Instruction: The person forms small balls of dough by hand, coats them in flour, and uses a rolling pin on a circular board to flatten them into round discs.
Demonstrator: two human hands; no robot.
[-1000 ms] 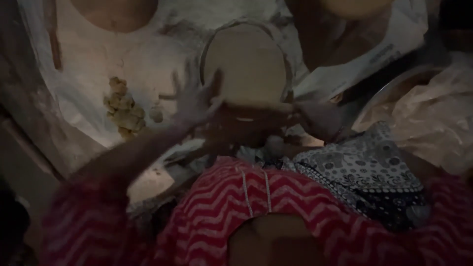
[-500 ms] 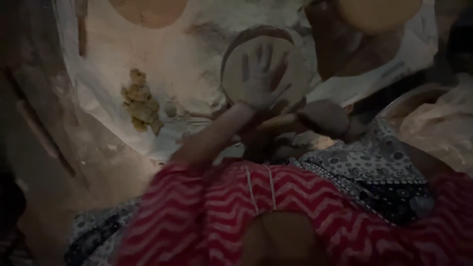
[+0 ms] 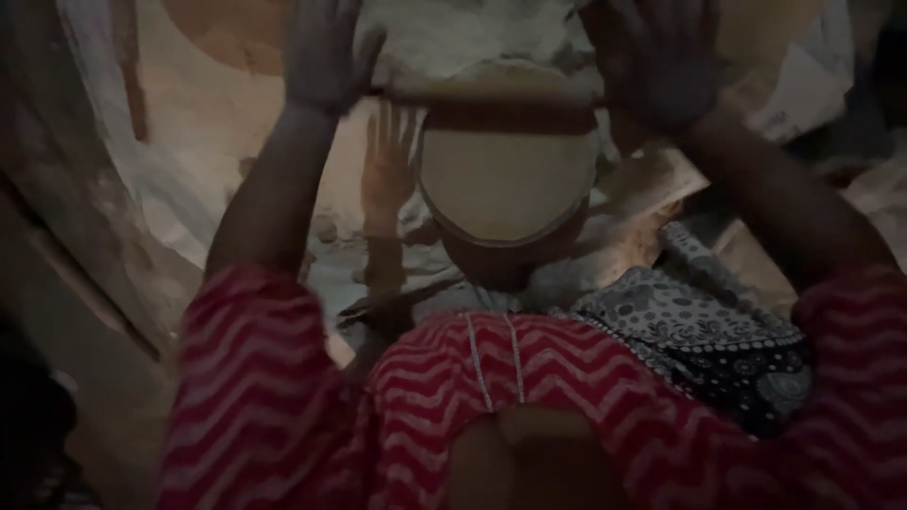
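Dim light, frame motion-blurred. Left hand (image 3: 326,52) lies palm-down, fingers spread flat, on the left end of a wooden rolling pin (image 3: 491,94); right hand (image 3: 661,61) likewise flat and open on the right end. Neither hand clenches: both press on the pin with open palms rather than wrapping it. Pin lies crosswise over the far edge of a round flat disc of dough (image 3: 505,179), pale tan, which sits on a round rolling board (image 3: 501,236) whose darker rim shows along the near edge. Board stands just beyond the person's knees. Floured pale sheet (image 3: 217,189) covers the ground around it, spreading to the left and behind. Another rolled dough disc (image 3: 227,38) lies at upper left on that sheet, partly cut by the frame edge. At upper right, a pale package or bag (image 3: 803,85) with a dark printed patch, crumpled, edge of frame; details too blurred to tell. Sleeves and lap in red cloth with pale zigzag stripes (image 3: 529,378); a dark cloth with white dotted print (image 3: 709,340) lies across the right knee.
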